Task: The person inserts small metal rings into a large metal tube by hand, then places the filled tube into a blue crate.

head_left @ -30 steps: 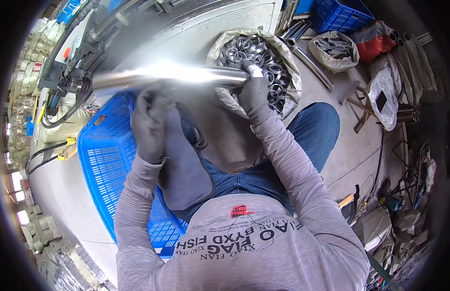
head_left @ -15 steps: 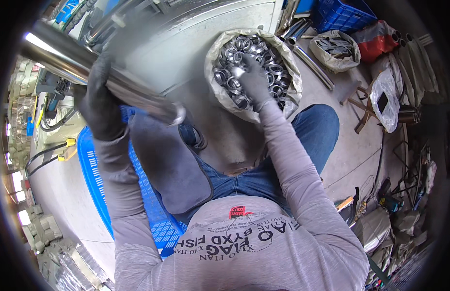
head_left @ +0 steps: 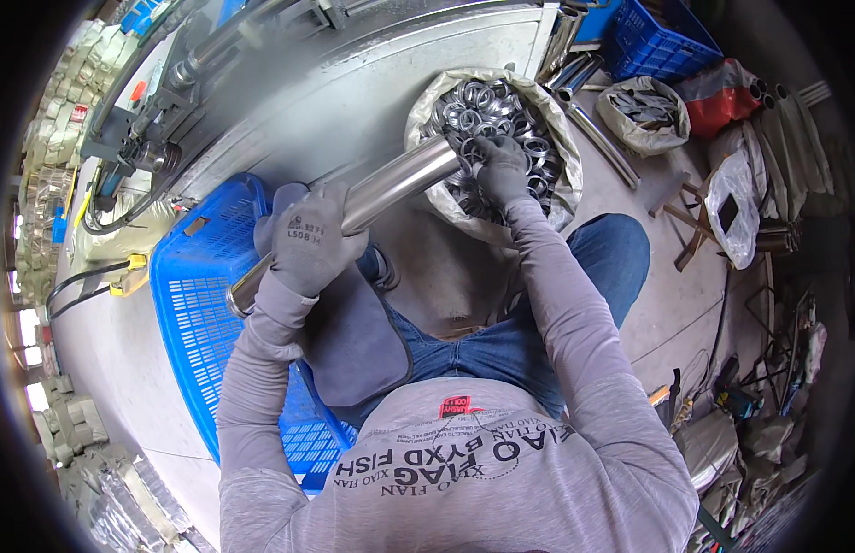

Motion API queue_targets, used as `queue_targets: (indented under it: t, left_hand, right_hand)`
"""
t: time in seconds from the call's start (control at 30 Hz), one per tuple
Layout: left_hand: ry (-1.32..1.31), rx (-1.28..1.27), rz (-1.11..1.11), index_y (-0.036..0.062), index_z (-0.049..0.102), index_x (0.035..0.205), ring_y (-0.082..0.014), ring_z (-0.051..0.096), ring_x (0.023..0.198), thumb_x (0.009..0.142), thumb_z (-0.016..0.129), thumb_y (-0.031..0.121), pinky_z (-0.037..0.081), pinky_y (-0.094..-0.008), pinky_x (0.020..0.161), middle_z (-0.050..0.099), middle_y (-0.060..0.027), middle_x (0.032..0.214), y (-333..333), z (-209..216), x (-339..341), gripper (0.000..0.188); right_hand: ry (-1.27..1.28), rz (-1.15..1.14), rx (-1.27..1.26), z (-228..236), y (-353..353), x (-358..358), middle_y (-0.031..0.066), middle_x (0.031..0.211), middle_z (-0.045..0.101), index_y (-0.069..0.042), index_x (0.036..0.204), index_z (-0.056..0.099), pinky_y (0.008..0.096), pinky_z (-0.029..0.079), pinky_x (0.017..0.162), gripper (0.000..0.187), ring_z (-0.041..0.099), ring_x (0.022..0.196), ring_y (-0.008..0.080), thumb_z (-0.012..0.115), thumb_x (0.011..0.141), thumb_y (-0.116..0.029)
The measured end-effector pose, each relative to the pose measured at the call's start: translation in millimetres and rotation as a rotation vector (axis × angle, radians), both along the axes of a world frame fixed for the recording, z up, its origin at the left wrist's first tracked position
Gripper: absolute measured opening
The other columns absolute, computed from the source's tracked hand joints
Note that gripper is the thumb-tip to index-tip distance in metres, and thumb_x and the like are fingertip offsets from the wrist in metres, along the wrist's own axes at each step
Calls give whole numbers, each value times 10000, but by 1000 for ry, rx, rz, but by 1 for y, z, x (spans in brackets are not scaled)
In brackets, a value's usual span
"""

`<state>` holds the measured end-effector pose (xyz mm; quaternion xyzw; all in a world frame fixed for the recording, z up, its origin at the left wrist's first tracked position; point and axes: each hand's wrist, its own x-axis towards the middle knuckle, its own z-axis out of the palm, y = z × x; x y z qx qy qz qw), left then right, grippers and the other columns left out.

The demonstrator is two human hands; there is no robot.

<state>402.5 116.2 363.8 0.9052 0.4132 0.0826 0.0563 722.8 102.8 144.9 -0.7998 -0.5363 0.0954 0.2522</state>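
Note:
My left hand (head_left: 315,238), in a grey glove, is wrapped round a shiny metal tube (head_left: 404,182). The tube slants up to the right, and its far end reaches over the rim of a whitish sack (head_left: 568,207). Loose metal rings (head_left: 483,100) fill that sack. Also gloved, my right hand (head_left: 503,173) is among the rings, just right of the tube's end. Its fingers are bent together; what they grip is hidden among the rings. A dark grey pad (head_left: 358,346) lies over my left thigh.
On my left stands a blue perforated basket (head_left: 190,304), behind it a machine (head_left: 156,157). A pale metal panel (head_left: 372,88) rises behind the sack. Farther right are loose tubes (head_left: 601,143), a smaller sack (head_left: 644,115), a blue crate (head_left: 662,41) and a wooden stool (head_left: 695,226).
My left hand has brought the tube down and to the right, swinging its far end from the upper left to the sack. My right hand has stayed among the rings, shifting slightly.

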Motion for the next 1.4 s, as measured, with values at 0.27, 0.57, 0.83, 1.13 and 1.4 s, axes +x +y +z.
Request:
queue_targets:
  t: [0.27,0.57,0.83,1.13,1.4]
  left_hand:
    - [13,49,-34,55,656,1127,-363,712,908,744,787,250,571,-464,792,706,-173,986,-1,-6,-4,450]
    - [18,67,-102,57,656,1118,-365,714,872,764,780,247,573,-464,777,704,-176,981,-2,-5,2,420]
    - [-54,62,-106,45,656,1125,-363,711,886,765,790,235,569,-458,782,707,-177,966,1,-3,1,429]
    - [-10,57,-112,60,652,1122,-359,700,856,775,788,239,562,-464,762,684,-167,937,-3,-3,4,413]
    - [-7,19,-115,65,629,1101,-359,699,864,786,774,226,564,-461,766,675,-170,953,0,-4,2,383]
  right_hand:
    - [1712,241,418,125,-23,-23,97,1200,676,-49,1559,476,427,579,968,601,671,1128,232,615,997,-214]
    - [1827,139,575,130,-35,-34,192,1298,660,-25,1394,581,442,574,1023,433,706,1129,320,589,1087,-331]
    - [1112,137,572,143,-49,-57,85,1141,711,-21,1338,657,327,535,925,431,664,1067,152,601,1066,-349]
    - [924,214,462,145,-51,-59,71,1024,721,-1,1202,698,355,558,840,424,698,925,217,618,1045,-387]
    - [373,309,738,136,-38,-67,158,1017,739,-35,1175,699,388,571,852,411,737,934,325,825,820,-197]
